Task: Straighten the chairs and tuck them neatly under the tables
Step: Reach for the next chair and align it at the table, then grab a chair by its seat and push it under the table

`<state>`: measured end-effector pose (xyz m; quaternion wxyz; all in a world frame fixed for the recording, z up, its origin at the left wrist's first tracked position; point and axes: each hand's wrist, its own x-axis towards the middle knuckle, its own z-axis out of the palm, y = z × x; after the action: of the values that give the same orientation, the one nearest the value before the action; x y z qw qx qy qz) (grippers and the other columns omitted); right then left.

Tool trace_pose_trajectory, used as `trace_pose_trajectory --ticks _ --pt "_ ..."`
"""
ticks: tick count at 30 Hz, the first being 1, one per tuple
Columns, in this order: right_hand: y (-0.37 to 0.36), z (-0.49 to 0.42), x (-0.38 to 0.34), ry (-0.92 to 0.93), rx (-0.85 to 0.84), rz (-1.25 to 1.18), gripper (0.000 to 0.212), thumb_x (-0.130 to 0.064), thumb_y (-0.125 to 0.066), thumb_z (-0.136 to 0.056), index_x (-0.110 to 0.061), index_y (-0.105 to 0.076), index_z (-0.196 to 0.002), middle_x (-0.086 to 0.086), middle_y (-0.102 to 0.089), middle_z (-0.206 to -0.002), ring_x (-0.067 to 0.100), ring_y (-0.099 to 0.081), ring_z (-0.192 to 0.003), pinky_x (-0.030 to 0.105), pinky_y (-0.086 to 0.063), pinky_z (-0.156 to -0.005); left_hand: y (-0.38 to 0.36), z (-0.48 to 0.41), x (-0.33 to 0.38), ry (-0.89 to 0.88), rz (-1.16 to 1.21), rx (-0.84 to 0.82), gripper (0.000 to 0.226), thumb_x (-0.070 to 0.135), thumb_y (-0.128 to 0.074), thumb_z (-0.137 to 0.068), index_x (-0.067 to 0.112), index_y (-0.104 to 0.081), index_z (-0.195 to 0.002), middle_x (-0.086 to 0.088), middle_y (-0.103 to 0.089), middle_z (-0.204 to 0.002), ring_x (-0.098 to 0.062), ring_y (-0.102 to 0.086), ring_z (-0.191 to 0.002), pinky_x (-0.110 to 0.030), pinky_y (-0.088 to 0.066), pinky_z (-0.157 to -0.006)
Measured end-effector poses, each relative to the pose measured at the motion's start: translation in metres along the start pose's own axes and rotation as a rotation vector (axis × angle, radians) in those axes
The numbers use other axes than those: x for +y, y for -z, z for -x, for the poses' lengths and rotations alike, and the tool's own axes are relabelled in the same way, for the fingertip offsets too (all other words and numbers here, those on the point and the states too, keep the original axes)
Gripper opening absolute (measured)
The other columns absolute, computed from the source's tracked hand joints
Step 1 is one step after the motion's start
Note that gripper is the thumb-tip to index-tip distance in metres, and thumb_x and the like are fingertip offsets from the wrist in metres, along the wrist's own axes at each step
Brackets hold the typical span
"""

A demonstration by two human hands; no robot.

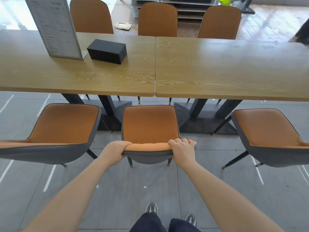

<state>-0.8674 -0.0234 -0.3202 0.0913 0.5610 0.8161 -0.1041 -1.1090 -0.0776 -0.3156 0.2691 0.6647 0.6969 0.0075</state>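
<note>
An orange chair with a grey shell, the middle chair (149,124), stands in front of me, facing the seam between two wooden tables. Its seat lies clear of the table edge. My left hand (115,150) grips the left end of its backrest top and my right hand (182,148) grips the right end. The left table (80,81) and the right table (234,77) stand side by side. A left chair (63,124) and a right chair (267,129) of the same kind stand on either side, also out from the tables and turned slightly outward.
Three orange chairs (157,20) line the far side of the tables. A standing menu card (55,27) and a black box (107,51) sit on the left table. Dark table pedestals (110,108) stand under the tabletops. My feet (151,208) are on the grey tiled floor.
</note>
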Motion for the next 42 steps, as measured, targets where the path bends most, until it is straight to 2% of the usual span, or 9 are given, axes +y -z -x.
trace_pose_trajectory --ticks 9,13,20,24,30,35,37,40,42 --pt "0.002 0.007 -0.006 0.013 -0.039 -0.009 0.026 -0.002 -0.044 -0.092 -0.015 -0.056 -0.112 0.006 -0.065 -0.109 0.03 -0.055 -0.107 0.041 -0.034 -0.101 0.009 -0.002 -0.003 -0.008 -0.042 -0.101 0.049 0.012 -0.061 -0.088 0.033 -0.052 -0.131 0.004 -0.061 -0.129 -0.02 -0.056 -0.118 -0.031 -0.042 -0.1" --pt "0.004 0.016 -0.016 0.016 0.089 -0.001 0.016 -0.004 -0.067 -0.075 -0.014 -0.064 -0.087 0.007 -0.071 -0.084 0.029 -0.064 -0.081 0.038 -0.047 -0.082 0.012 0.002 -0.007 0.017 -0.066 -0.12 0.051 0.013 -0.062 -0.087 0.037 -0.051 -0.13 0.006 -0.061 -0.129 -0.019 -0.056 -0.117 -0.03 -0.044 -0.1" --pt "0.005 0.024 0.005 0.154 -0.096 -0.133 0.048 -0.019 -0.052 -0.092 -0.012 -0.033 -0.136 0.008 -0.048 -0.135 0.03 -0.044 -0.124 0.039 -0.03 -0.105 0.016 -0.002 0.024 0.127 -0.088 -0.322 0.08 0.05 -0.061 -0.084 0.032 -0.016 -0.147 0.002 -0.021 -0.157 -0.018 -0.026 -0.142 -0.038 -0.025 -0.117" --pt "0.011 0.038 0.036 0.133 -0.118 -0.3 0.073 -0.035 -0.048 -0.095 -0.02 -0.003 -0.151 0.002 -0.009 -0.16 0.024 -0.011 -0.146 0.039 -0.01 -0.119 0.003 -0.01 0.09 0.046 -0.022 -0.264 0.078 0.06 -0.042 -0.088 0.034 -0.001 -0.148 0.005 0.001 -0.16 -0.017 -0.007 -0.148 -0.04 -0.012 -0.12" --pt "0.017 0.07 0.134 -0.05 -0.015 -0.313 0.082 -0.04 -0.045 -0.097 -0.02 0.015 -0.149 0.002 0.016 -0.16 0.022 0.01 -0.148 0.039 0.003 -0.12 -0.03 -0.041 0.207 -0.091 -0.109 -0.097 0.071 0.058 -0.027 -0.092 0.031 0.007 -0.148 0.003 0.012 -0.159 -0.018 0.008 -0.148 -0.042 0.001 -0.12" --pt "0.033 0.113 0.246 -0.189 0.09 -0.304 0.088 -0.044 -0.04 -0.097 -0.012 0.033 -0.136 0.005 0.029 -0.155 0.023 0.019 -0.146 0.04 0.009 -0.118 -0.069 -0.071 0.326 -0.275 -0.145 0.001 0.129 0.089 0.03 -0.036 0.029 0.009 -0.148 0.006 0.02 -0.155 -0.018 0.011 -0.147 -0.04 0.004 -0.119" --pt "0.033 0.129 0.29 -0.255 0.134 -0.352 0.092 -0.045 -0.042 -0.096 -0.014 0.036 -0.132 0.004 0.036 -0.146 0.024 0.017 -0.146 0.038 0.011 -0.115 -0.089 -0.086 0.376 -0.313 -0.16 0.024 0.13 0.09 0.028 -0.036 0.026 0.01 -0.148 0.0 0.014 -0.159 -0.019 0.012 -0.147 -0.041 0.004 -0.119" --pt "0.035 0.152 0.35 -0.341 0.335 -0.324 0.106 -0.051 -0.066 -0.08 -0.013 0.009 -0.144 0.012 0.008 -0.147 0.031 -0.02 -0.144 0.043 -0.008 -0.107 -0.116 -0.103 0.452 -0.377 -0.202 0.035 0.107 0.076 0.01 -0.055 0.024 0.01 -0.148 -0.002 0.013 -0.159 -0.019 0.012 -0.147 -0.042 0.004 -0.119" --pt "0.035 0.165 0.39 -0.392 0.351 -0.281 0.104 -0.049 -0.059 -0.086 -0.017 0.022 -0.141 0.009 0.018 -0.145 0.026 0.001 -0.145 0.04 0.001 -0.108 -0.131 -0.113 0.499 -0.416 -0.221 0.043 0.099 0.069 0.006 -0.061 0.022 0.011 -0.148 -0.002 0.013 -0.159 -0.02 0.011 -0.148 -0.043 0.004 -0.119"
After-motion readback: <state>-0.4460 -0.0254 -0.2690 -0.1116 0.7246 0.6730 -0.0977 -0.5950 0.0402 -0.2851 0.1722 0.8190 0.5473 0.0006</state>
